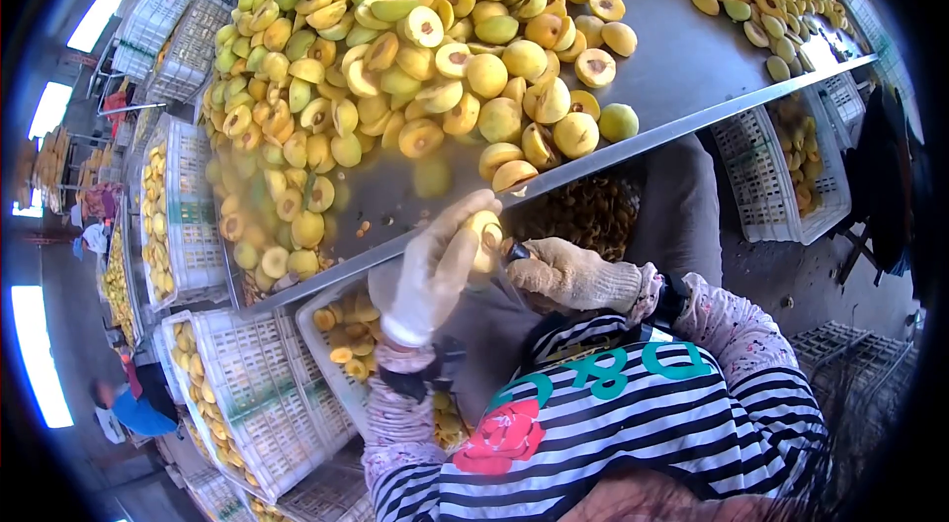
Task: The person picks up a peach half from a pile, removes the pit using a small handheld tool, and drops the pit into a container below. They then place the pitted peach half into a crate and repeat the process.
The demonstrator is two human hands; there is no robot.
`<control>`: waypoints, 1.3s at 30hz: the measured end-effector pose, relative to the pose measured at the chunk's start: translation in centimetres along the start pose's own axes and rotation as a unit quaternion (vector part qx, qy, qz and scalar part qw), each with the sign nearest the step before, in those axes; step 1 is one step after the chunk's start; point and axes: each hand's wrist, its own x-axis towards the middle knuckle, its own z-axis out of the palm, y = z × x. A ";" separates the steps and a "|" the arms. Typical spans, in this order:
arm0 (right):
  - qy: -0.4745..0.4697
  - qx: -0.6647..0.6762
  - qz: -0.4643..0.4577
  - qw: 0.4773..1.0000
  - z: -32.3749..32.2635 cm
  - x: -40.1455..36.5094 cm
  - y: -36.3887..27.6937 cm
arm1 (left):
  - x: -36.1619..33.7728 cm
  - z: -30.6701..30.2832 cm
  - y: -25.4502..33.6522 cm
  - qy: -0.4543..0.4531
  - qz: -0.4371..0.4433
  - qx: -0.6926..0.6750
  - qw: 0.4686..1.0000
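My left hand [432, 270], in a white glove, is closed around a yellow peach half [484, 237] just off the front edge of the metal table. Its cut face is turned toward my right hand [578, 273], which wears a knitted glove and is wrapped round a small tool with a dark handle [517, 252]. The tool's working end is at the fruit and too small to make out. Beyond my hands, a large heap of yellow and greenish peach halves [395, 77] covers much of the metal table [657, 38]; some show brown pit centres.
The table's raised metal rim [692, 114] runs between me and the heap. Below it lies a pile of brown pits [583, 216]. White crates of peach halves stand at left [262, 384] and right [761, 186]. Another crate [336, 349] is beside my left arm. A person in blue [143, 413] is far left.
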 end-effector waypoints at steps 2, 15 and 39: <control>-0.052 0.079 0.087 0.992 0.1 -0.1 0.0 | -0.6 2.0 -3.2 0.080 0.074 -0.110 0.988; -0.185 0.208 0.034 0.960 -0.1 0.8 0.5 | 0.2 6.1 -2.6 0.264 0.175 -0.071 0.946; 0.087 -0.002 -0.072 0.994 1.5 -0.6 -0.2 | 0.8 7.0 -1.4 0.255 0.053 -0.225 0.939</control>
